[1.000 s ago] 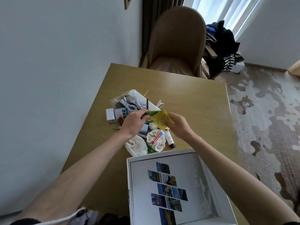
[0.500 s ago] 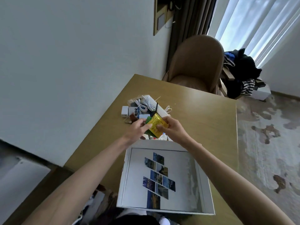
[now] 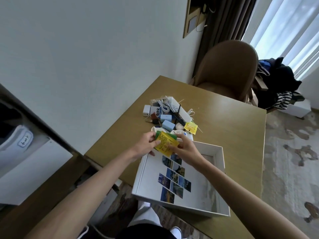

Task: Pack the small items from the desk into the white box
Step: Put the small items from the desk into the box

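Yellow sachet (image 3: 166, 144), green one behind: pinched by left hand (image 3: 146, 145) at 9 o'clock and right hand (image 3: 187, 150) at 3, above white box (image 3: 209, 147) far rim. Chargers and cables (image 3: 168, 109): 12 o'clock, on desk (image 3: 224, 128).

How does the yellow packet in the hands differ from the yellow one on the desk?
The held packet is pinched by the left hand and right hand above the white box's far edge; the desk packet lies untouched on the desk. The held packet has a green packet behind it; the desk packet shows none. Both are yellow with print.
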A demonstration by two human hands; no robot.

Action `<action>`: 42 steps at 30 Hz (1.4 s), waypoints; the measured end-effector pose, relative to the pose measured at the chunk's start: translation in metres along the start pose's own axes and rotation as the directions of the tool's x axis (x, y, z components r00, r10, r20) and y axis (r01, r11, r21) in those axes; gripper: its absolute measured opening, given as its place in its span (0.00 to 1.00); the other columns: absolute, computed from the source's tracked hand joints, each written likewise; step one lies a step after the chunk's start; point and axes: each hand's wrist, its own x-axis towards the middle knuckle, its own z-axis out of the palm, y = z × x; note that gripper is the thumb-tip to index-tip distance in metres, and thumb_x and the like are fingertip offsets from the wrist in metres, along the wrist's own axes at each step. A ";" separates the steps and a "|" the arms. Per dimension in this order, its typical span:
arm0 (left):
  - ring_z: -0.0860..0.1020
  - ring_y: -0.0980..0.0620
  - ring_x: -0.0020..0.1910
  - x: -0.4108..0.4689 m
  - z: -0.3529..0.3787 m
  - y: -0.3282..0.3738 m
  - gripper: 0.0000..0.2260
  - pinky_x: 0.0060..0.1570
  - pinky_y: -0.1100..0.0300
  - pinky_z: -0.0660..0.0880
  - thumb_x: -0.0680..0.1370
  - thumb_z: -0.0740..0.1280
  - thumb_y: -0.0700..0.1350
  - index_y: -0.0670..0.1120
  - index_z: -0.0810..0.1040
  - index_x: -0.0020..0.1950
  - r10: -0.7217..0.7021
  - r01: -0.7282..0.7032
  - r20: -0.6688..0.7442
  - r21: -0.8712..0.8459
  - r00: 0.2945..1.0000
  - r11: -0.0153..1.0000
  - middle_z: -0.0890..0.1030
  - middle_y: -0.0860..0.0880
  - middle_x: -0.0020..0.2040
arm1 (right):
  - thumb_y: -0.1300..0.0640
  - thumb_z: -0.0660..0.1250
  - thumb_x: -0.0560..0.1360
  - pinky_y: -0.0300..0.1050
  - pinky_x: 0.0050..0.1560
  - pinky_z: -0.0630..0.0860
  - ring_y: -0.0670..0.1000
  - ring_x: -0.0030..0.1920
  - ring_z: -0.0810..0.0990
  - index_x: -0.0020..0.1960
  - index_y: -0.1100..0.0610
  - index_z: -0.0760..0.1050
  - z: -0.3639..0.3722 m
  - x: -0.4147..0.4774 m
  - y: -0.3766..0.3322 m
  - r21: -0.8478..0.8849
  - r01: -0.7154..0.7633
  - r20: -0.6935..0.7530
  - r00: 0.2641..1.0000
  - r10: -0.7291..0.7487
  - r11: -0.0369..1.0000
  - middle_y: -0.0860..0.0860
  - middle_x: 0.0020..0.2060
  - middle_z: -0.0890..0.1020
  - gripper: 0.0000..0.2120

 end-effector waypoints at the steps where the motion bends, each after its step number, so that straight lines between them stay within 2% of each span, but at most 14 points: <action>1: 0.80 0.54 0.44 -0.001 0.001 -0.001 0.08 0.31 0.64 0.78 0.80 0.62 0.44 0.46 0.71 0.59 0.000 -0.001 0.009 0.074 1.000 0.997 0.79 0.51 0.50 | 0.59 0.68 0.77 0.34 0.36 0.77 0.44 0.42 0.85 0.63 0.55 0.70 0.001 -0.002 0.002 0.010 -0.023 0.001 1.000 0.023 1.000 0.52 0.50 0.83 0.16; 3: 0.79 0.56 0.42 -0.002 0.002 -0.004 0.08 0.28 0.66 0.74 0.80 0.62 0.48 0.49 0.70 0.58 0.028 -0.027 0.000 0.318 1.000 0.948 0.78 0.53 0.50 | 0.60 0.68 0.78 0.34 0.36 0.78 0.43 0.41 0.85 0.60 0.55 0.73 0.004 -0.004 0.007 0.030 -0.051 0.009 0.999 0.051 0.998 0.52 0.48 0.83 0.12; 5: 0.77 0.56 0.44 -0.003 0.001 -0.008 0.13 0.32 0.70 0.70 0.78 0.64 0.50 0.49 0.69 0.62 0.090 -0.059 -0.033 0.525 0.995 0.849 0.77 0.53 0.51 | 0.58 0.68 0.78 0.34 0.35 0.78 0.42 0.38 0.84 0.58 0.56 0.75 0.006 -0.005 0.013 0.009 -0.105 0.021 0.994 0.105 0.994 0.51 0.45 0.84 0.09; 8: 0.75 0.54 0.52 -0.005 -0.003 -0.018 0.18 0.37 0.68 0.66 0.77 0.66 0.49 0.50 0.68 0.66 0.276 -0.155 -0.040 0.745 0.960 0.649 0.78 0.52 0.55 | 0.56 0.67 0.78 0.38 0.35 0.81 0.45 0.36 0.85 0.53 0.56 0.77 0.008 -0.003 0.022 -0.020 -0.222 0.037 0.974 0.223 0.975 0.52 0.43 0.85 0.06; 10: 0.72 0.54 0.54 -0.006 -0.008 -0.023 0.18 0.38 0.66 0.68 0.77 0.66 0.46 0.49 0.70 0.66 0.370 -0.199 -0.033 0.796 0.929 0.571 0.77 0.52 0.57 | 0.55 0.67 0.79 0.41 0.37 0.83 0.49 0.37 0.86 0.54 0.56 0.76 0.011 0.000 0.028 -0.012 -0.284 0.023 0.958 0.284 0.959 0.53 0.45 0.85 0.06; 14: 0.71 0.55 0.53 -0.005 -0.017 -0.028 0.11 0.34 0.68 0.69 0.78 0.63 0.41 0.47 0.74 0.60 0.416 -0.207 -0.054 0.805 0.908 0.556 0.75 0.51 0.58 | 0.54 0.67 0.79 0.44 0.34 0.83 0.52 0.37 0.87 0.58 0.56 0.73 0.020 0.010 0.039 -0.047 -0.346 -0.029 0.938 0.345 0.937 0.54 0.45 0.84 0.10; 18: 0.71 0.55 0.54 -0.003 -0.022 -0.031 0.09 0.34 0.67 0.70 0.77 0.63 0.39 0.46 0.76 0.56 0.433 -0.190 -0.104 0.790 0.896 0.583 0.75 0.51 0.57 | 0.49 0.67 0.78 0.44 0.34 0.81 0.51 0.35 0.87 0.52 0.61 0.74 0.031 0.023 0.045 -0.125 -0.416 -0.043 0.909 0.414 0.901 0.55 0.40 0.84 0.14; 23: 0.71 0.55 0.51 0.005 -0.021 -0.026 0.10 0.35 0.64 0.74 0.77 0.63 0.39 0.46 0.75 0.57 0.409 -0.161 -0.147 0.762 0.900 0.628 0.76 0.50 0.56 | 0.40 0.61 0.78 0.42 0.29 0.80 0.49 0.29 0.85 0.46 0.60 0.76 0.040 0.029 0.050 -0.388 -0.378 -0.110 0.925 0.365 0.841 0.52 0.29 0.85 0.22; 27: 0.69 0.56 0.49 0.013 -0.018 -0.018 0.08 0.32 0.68 0.68 0.78 0.62 0.40 0.47 0.75 0.55 0.424 -0.172 -0.141 0.766 0.895 0.620 0.77 0.50 0.54 | 0.42 0.61 0.79 0.47 0.30 0.83 0.53 0.29 0.85 0.44 0.60 0.75 0.032 0.030 0.040 -0.283 -0.356 -0.189 0.931 0.313 0.890 0.56 0.30 0.84 0.20; 31: 0.70 0.54 0.51 0.019 -0.009 -0.006 0.08 0.35 0.62 0.73 0.78 0.62 0.40 0.46 0.75 0.56 0.431 -0.183 -0.136 0.763 0.892 0.620 0.77 0.50 0.56 | 0.49 0.65 0.79 0.40 0.28 0.81 0.49 0.27 0.84 0.41 0.58 0.77 0.008 0.018 0.028 -0.406 -0.252 -0.180 0.964 0.194 0.878 0.52 0.31 0.84 0.14; 34: 0.72 0.52 0.53 0.028 -0.001 0.003 0.08 0.38 0.58 0.75 0.78 0.62 0.40 0.47 0.76 0.56 0.438 -0.206 -0.125 0.746 0.890 0.633 0.77 0.50 0.56 | 0.51 0.66 0.79 0.36 0.27 0.78 0.46 0.29 0.84 0.41 0.52 0.77 -0.013 0.008 0.013 -0.397 -0.102 -0.157 0.987 0.042 0.912 0.49 0.34 0.84 0.09; 37: 0.72 0.53 0.53 0.046 0.003 0.011 0.08 0.39 0.60 0.71 0.78 0.62 0.41 0.48 0.76 0.55 0.451 -0.220 -0.126 0.739 0.884 0.637 0.78 0.51 0.54 | 0.49 0.65 0.79 0.39 0.29 0.80 0.43 0.28 0.83 0.43 0.51 0.79 -0.037 0.007 -0.003 -0.484 0.061 -0.147 0.978 -0.150 0.873 0.46 0.34 0.84 0.10; 40: 0.72 0.52 0.55 0.071 0.003 0.017 0.07 0.45 0.60 0.71 0.78 0.62 0.42 0.47 0.77 0.54 0.427 -0.230 -0.100 0.720 0.899 0.655 0.78 0.51 0.54 | 0.46 0.64 0.78 0.45 0.36 0.82 0.43 0.29 0.83 0.42 0.52 0.80 -0.059 0.025 -0.011 -0.598 0.060 -0.214 0.949 -0.231 0.800 0.45 0.33 0.85 0.12; 42: 0.72 0.51 0.56 0.090 0.002 0.020 0.08 0.50 0.56 0.73 0.78 0.61 0.42 0.47 0.77 0.54 0.392 -0.228 -0.074 0.710 0.917 0.667 0.79 0.50 0.54 | 0.45 0.65 0.77 0.50 0.42 0.82 0.48 0.37 0.84 0.45 0.51 0.82 -0.072 0.048 -0.009 -0.648 -0.014 -0.251 0.948 -0.196 0.761 0.46 0.39 0.86 0.12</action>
